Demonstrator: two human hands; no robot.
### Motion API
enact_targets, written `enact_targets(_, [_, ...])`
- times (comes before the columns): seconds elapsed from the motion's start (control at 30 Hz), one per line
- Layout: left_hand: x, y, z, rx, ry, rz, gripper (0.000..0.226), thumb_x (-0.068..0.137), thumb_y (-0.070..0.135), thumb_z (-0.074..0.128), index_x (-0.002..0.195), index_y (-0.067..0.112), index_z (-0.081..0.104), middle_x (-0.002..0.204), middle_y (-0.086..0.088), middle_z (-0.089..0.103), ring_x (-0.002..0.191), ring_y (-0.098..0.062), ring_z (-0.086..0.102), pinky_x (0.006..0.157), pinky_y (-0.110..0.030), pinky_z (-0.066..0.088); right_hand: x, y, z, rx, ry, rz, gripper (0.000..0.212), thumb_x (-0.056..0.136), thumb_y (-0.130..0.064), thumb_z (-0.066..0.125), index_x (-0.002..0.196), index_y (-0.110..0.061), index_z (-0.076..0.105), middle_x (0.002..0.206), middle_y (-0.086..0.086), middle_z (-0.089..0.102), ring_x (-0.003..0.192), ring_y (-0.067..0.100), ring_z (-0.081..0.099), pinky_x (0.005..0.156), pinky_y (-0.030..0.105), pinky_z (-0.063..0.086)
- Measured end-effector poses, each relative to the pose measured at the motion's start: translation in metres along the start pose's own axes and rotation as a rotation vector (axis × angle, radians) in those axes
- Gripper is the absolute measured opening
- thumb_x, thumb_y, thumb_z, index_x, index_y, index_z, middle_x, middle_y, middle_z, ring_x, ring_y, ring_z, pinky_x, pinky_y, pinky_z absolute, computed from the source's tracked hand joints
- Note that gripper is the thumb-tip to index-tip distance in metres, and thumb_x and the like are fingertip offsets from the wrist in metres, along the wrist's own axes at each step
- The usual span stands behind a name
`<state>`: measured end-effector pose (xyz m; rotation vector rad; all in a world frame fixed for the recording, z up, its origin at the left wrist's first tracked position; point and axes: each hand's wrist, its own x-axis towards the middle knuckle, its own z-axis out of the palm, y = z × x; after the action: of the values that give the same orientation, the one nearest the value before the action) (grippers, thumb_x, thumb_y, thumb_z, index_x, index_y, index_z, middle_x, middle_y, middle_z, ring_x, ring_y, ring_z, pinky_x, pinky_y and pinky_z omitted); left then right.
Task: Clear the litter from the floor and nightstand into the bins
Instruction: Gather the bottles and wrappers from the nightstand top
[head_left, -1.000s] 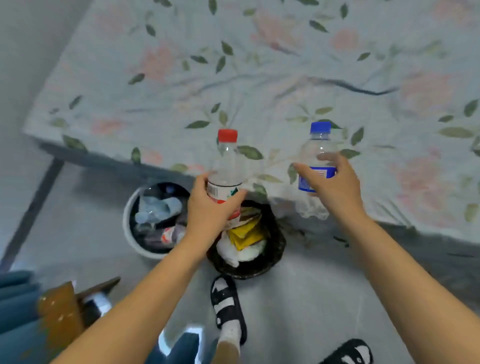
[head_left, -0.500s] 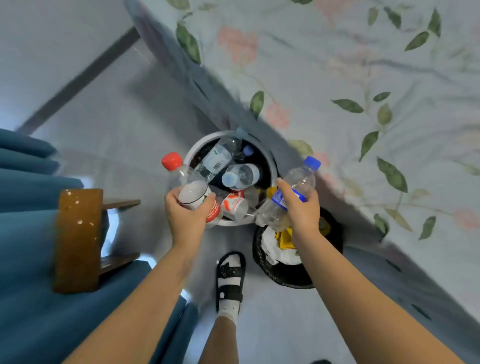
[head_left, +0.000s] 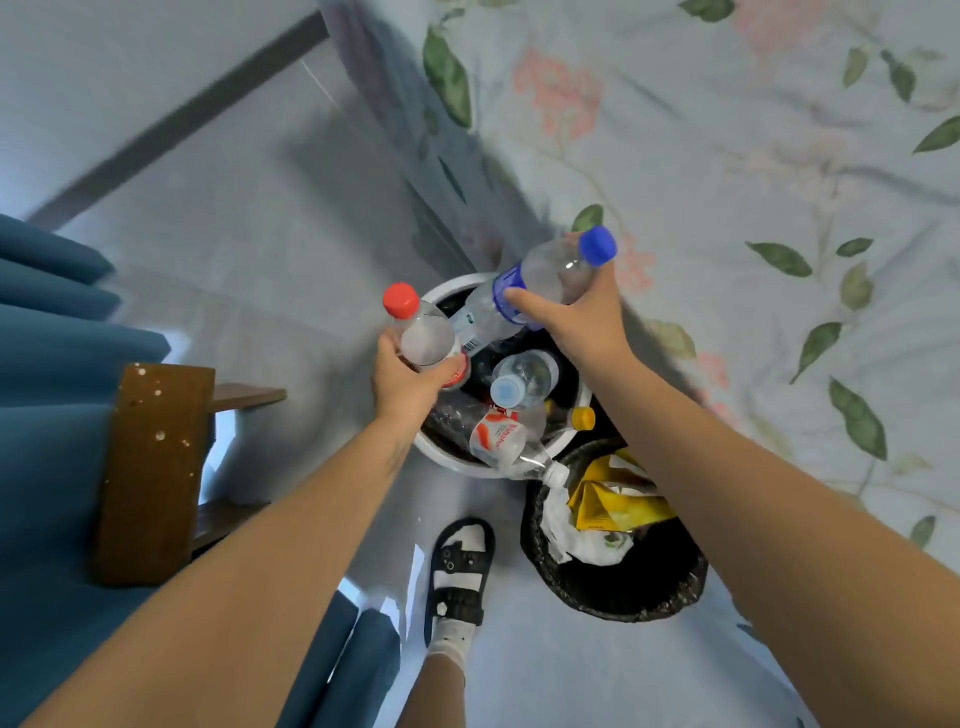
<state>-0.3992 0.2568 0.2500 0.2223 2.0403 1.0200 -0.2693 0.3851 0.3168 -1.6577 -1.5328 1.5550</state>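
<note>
My left hand (head_left: 410, 387) grips a clear plastic bottle with a red cap (head_left: 423, 338) over the left rim of the white bin (head_left: 447, 460). My right hand (head_left: 576, 317) holds a clear bottle with a blue cap and blue label (head_left: 540, 283), tilted across the far side of that bin. Several empty bottles lie inside the white bin, one (head_left: 511, 444) hanging over its near rim. A black bin (head_left: 618, 597) beside it holds yellow wrappers and white paper.
The bed with a floral sheet (head_left: 727, 182) fills the right and far side, close to both bins. A brown wooden nightstand (head_left: 150, 467) and blue curtain (head_left: 57, 364) stand at the left. My sandalled foot (head_left: 460, 571) rests on the grey floor in front of the bins.
Both hands have moved forward over the white bin with their bottles. The blue-capped bottle now lies across the bin's far side. The view has dropped closer to the bins.
</note>
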Motion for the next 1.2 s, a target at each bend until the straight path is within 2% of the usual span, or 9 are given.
enact_targets(0.07, [0.006,-0.01,0.003,0.067,-0.096,-0.019,0.068,0.062,0.017,0.086,0.118,0.027,0.049,0.113,0.003,0.062,0.102,-0.015,0.061,0.087,-0.03,0.05,0.008,0.009,0.009,-0.181,-0.135,0.001,0.079,0.067,-0.026,0.083,0.134,-0.023,0.041,0.112,-0.008,0.055,0.101,0.011,0.055,0.077,0.013,0.043])
enact_targets(0.13, [0.01,-0.02,0.005,0.136,-0.14,-0.013,0.073,0.061,0.016,0.087,0.123,0.024,0.05,0.116,0.001,0.063,0.104,-0.018,0.061,0.092,-0.034,0.05,0.01,0.021,0.016,-0.3,-0.212,0.009,0.076,0.07,-0.021,0.081,0.134,-0.022,0.04,0.109,-0.007,0.054,0.097,0.012,0.052,0.07,0.011,0.038])
enact_targets(0.3, [0.027,-0.028,0.008,0.251,-0.081,-0.116,0.062,0.064,0.022,0.083,0.118,0.022,0.053,0.114,-0.001,0.064,0.103,-0.022,0.061,0.089,-0.035,0.052,0.007,0.055,0.031,-0.36,-0.194,0.203,0.078,0.069,-0.024,0.082,0.135,-0.021,0.04,0.11,-0.004,0.053,0.101,0.014,0.053,0.081,0.02,0.037])
enact_targets(0.5, [0.04,-0.018,0.024,0.598,-0.143,-0.124,0.075,0.064,0.039,0.082,0.126,0.013,0.049,0.123,-0.008,0.06,0.11,-0.028,0.06,0.092,-0.041,0.051,0.004,0.08,0.048,-0.535,-0.181,0.282,0.082,0.069,-0.036,0.081,0.131,-0.011,0.035,0.126,0.014,0.054,0.118,0.032,0.05,0.101,0.041,0.042])
enact_targets(0.63, [0.036,-0.013,0.035,0.777,-0.159,-0.041,0.087,0.064,0.05,0.079,0.132,0.01,0.042,0.131,-0.012,0.053,0.117,-0.033,0.055,0.093,-0.046,0.05,0.006,0.081,0.044,-0.561,-0.18,0.299,0.079,0.069,-0.036,0.081,0.128,-0.007,0.038,0.125,0.013,0.054,0.116,0.03,0.052,0.096,0.038,0.046])
enact_targets(0.83, [0.027,-0.012,0.03,0.8,-0.171,-0.002,0.085,0.065,0.043,0.081,0.133,0.008,0.041,0.132,-0.013,0.052,0.119,-0.032,0.053,0.095,-0.043,0.048,0.005,0.081,0.04,-0.558,-0.154,0.31,0.081,0.066,-0.038,0.082,0.127,-0.003,0.04,0.126,0.013,0.053,0.117,0.029,0.053,0.094,0.036,0.048])
enact_targets(0.97, [0.017,-0.008,0.014,0.874,-0.143,0.019,0.084,0.064,0.046,0.082,0.131,0.012,0.044,0.126,-0.009,0.055,0.114,-0.03,0.057,0.088,-0.041,0.049,-0.008,0.08,0.028,-0.545,-0.108,0.247,0.083,0.069,-0.038,0.081,0.131,0.0,0.042,0.129,0.016,0.05,0.118,0.029,0.051,0.095,0.033,0.043])
enact_targets(1.07, [0.004,-0.007,0.002,0.881,-0.137,0.026,0.082,0.061,0.049,0.082,0.127,0.014,0.048,0.123,-0.01,0.057,0.11,-0.03,0.059,0.088,-0.043,0.051,-0.023,0.074,0.002,-0.525,-0.112,0.18,0.072,0.075,-0.038,0.076,0.131,-0.003,0.046,0.13,0.015,0.052,0.119,0.027,0.051,0.096,0.032,0.041])
enact_targets(1.2, [-0.023,-0.001,-0.008,0.964,-0.148,0.083,0.073,0.067,0.045,0.08,0.125,0.014,0.05,0.124,-0.013,0.056,0.11,-0.033,0.058,0.09,-0.042,0.05,-0.054,0.069,-0.052,-0.609,-0.125,0.081,0.04,0.084,-0.033,0.065,0.115,-0.007,0.059,0.117,0.011,0.063,0.107,0.025,0.058,0.084,0.029,0.044])
